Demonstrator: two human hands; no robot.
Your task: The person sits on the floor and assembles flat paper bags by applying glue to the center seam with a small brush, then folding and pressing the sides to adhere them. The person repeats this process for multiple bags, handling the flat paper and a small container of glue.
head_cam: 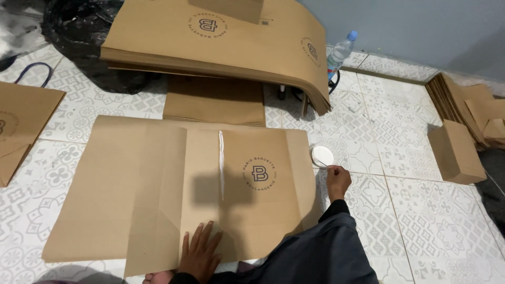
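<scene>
A flat brown paper sheet (pixel 158 184) lies on the tiled floor (pixel 421 210), long axis left to right (a glue line crosses it). The left hand (pixel 200 252) presses it, fingers spread; the right hand (pixel 337 179) pinches a thin stick beside a small white tub (pixel 322 155).

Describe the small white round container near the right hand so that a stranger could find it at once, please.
Start at the large flat brown paper sheet spread on the patterned tile floor, which the left hand presses down. Go to the sheet's right edge, where the right hand reaches. Just above that hand sits the small white round container, the only white, round thing among brown paper.
</scene>
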